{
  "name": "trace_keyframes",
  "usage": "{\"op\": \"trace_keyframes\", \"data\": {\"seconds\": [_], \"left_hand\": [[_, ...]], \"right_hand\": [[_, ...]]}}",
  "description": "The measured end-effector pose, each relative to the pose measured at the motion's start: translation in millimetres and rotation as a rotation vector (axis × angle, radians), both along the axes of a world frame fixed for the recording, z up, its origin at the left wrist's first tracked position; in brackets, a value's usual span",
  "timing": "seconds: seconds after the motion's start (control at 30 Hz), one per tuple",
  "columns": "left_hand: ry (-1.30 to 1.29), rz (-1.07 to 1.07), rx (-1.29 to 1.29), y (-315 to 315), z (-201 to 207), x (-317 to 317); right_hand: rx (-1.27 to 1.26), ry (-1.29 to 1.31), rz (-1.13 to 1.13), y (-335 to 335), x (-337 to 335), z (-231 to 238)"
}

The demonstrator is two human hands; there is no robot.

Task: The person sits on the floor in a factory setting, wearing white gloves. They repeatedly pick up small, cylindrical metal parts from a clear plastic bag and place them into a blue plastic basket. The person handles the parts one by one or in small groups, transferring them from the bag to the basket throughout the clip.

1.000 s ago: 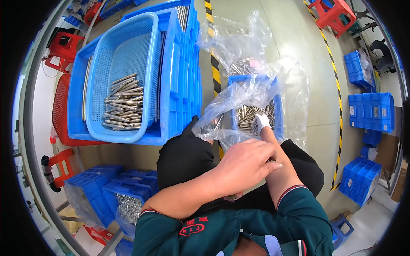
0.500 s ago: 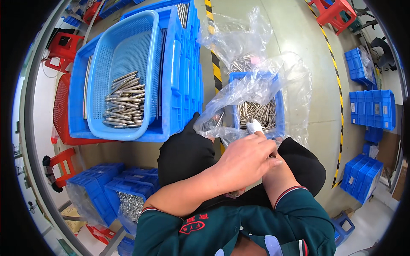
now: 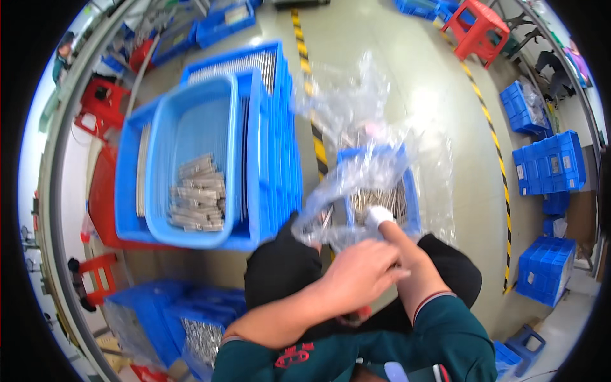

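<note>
My left hand, bare, is closed above my right forearm, fingers bent toward the thumb. What it may hold is hidden and blurred. My right hand, in a white covering, reaches down into a small blue bin between my knees. Its fingers are out of sight among slim metal pins lying loose there. A clear plastic bag drapes over the bin's rim and its left side. Farther off, another open clear bag has more metal pieces at its mouth.
At left, a light-blue basket with metal pins sits on stacked blue crates. Lower left, a crate holds small shiny parts. Red stools and blue crates stand along the right. Striped tape marks the floor.
The view has shifted, so the surroundings sit lower in the picture and look blurred. My left hand has drawn back a little along the right forearm; my right hand stays in the bin.
</note>
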State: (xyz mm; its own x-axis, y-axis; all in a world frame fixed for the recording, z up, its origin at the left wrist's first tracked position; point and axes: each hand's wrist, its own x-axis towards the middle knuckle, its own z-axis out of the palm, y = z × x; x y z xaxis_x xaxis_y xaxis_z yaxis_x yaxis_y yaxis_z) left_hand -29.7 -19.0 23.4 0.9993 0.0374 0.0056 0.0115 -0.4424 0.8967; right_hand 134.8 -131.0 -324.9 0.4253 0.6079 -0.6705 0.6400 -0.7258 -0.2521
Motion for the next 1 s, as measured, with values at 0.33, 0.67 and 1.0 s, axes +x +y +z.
{"op": "trace_keyframes", "data": {"seconds": [0.33, 0.67, 1.0], "left_hand": [[0.042, -0.036, -0.038, -0.5, -0.6, 2.0], [0.118, -0.047, -0.048, 2.7, 1.9, 1.6], [0.2, 0.051, -0.145, 3.0, 8.1, -2.6]], "right_hand": [[-0.003, -0.098, 0.19, 52.3, 7.0, -15.4], [-0.194, -0.006, 0.426, 37.5, 20.1, 10.7], [-0.139, 0.085, 0.191, 32.6, -8.4, -17.1]]}}
